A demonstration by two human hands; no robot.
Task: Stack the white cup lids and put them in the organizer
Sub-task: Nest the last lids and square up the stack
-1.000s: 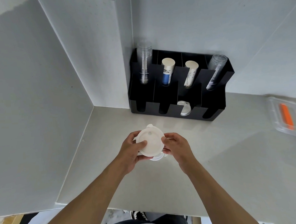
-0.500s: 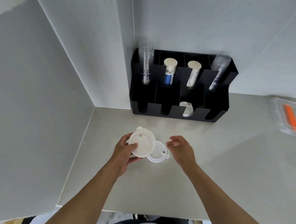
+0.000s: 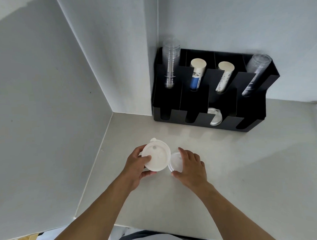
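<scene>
My left hand grips a stack of white cup lids, held tilted just above the counter. Right beside it another white lid lies on the counter, and my right hand closes around it, with fingers over its top and thumb at its near edge. The black organizer stands at the back against the wall. One white lid sits in its third front slot; the other front slots look empty.
The organizer's rear slots hold two stacks of clear cups and two stacks of paper cups. Walls close in on the left and behind. The light counter extends to the right, and its front edge runs near my body.
My left hand has carried the lid stack to the left, uncovering a lid on the counter. My right hand let go of the stack and has come down onto that lid.
</scene>
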